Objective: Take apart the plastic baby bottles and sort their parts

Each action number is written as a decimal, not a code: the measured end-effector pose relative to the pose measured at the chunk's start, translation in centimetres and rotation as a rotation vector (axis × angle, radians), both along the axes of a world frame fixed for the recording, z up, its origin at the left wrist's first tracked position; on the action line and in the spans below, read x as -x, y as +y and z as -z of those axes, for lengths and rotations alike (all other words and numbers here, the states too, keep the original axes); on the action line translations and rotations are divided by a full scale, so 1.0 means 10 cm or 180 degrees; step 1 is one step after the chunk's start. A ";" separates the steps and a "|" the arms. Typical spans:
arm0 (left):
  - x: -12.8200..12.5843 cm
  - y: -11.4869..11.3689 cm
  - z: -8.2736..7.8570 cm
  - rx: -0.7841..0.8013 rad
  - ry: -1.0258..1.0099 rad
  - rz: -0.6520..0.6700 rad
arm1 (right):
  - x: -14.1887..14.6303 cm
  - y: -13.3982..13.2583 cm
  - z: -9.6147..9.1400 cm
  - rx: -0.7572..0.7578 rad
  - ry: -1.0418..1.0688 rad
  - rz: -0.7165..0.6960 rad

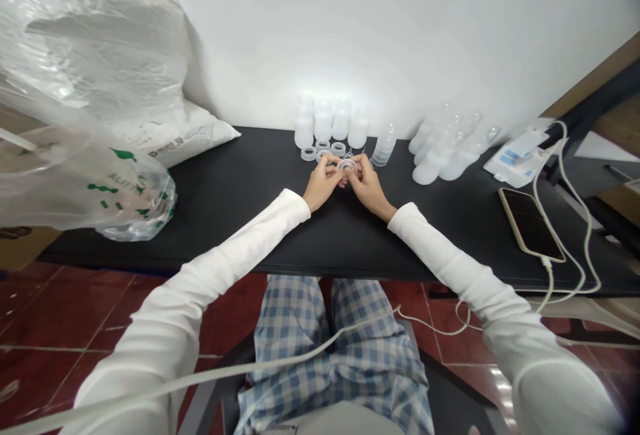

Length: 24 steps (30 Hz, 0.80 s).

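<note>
Both my hands are closed at the middle of the black table, their fingertips meeting on a clear round ring (347, 164) with a translucent centre, which looks like a bottle collar. My left hand (321, 183) grips its left side, and my right hand (367, 185) pinches the right side. Just beyond the fingers lie several loose translucent rings (339, 148). Behind these stand several frosted white bottles (323, 120) against the wall. To the right of them a leaning stack of clear caps (385, 145) rests close to my right hand.
Several capped bottles (445, 148) lie in a pile to the right. Farther right are a white and blue packet (517, 156) and a phone (533, 225) with a charging cable (583, 248). Large plastic bags (125, 181) bulge over the table's left end. A cable crosses my lap.
</note>
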<state>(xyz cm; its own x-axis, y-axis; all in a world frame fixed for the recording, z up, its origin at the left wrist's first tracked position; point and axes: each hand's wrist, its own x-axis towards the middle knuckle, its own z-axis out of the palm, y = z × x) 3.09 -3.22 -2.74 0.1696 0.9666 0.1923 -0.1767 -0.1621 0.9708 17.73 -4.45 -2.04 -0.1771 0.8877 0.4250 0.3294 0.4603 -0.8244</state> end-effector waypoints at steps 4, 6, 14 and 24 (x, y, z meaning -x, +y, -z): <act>0.03 0.02 0.01 0.0043 -0.0168 0.0118 | -0.02 -0.01 -0.02 -0.0020 -0.0050 -0.0182; 0.04 0.01 0.01 0.0035 -0.0167 0.0194 | -0.02 -0.02 -0.02 -0.0016 -0.0090 -0.0205; 0.03 0.00 0.00 0.0017 0.0061 0.0153 | 0.01 0.01 0.06 0.0093 0.0040 -0.0178; 0.09 0.01 -0.04 -0.0073 -0.0013 0.0231 | -0.01 -0.04 -0.02 0.0037 -0.0010 -0.0259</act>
<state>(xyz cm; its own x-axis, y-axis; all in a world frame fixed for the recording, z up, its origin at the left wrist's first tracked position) 2.22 -3.14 -2.36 0.2382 0.9471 0.2150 -0.1929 -0.1708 0.9662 17.84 -4.86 -1.82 -0.2501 0.8752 0.4140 0.2940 0.4761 -0.8288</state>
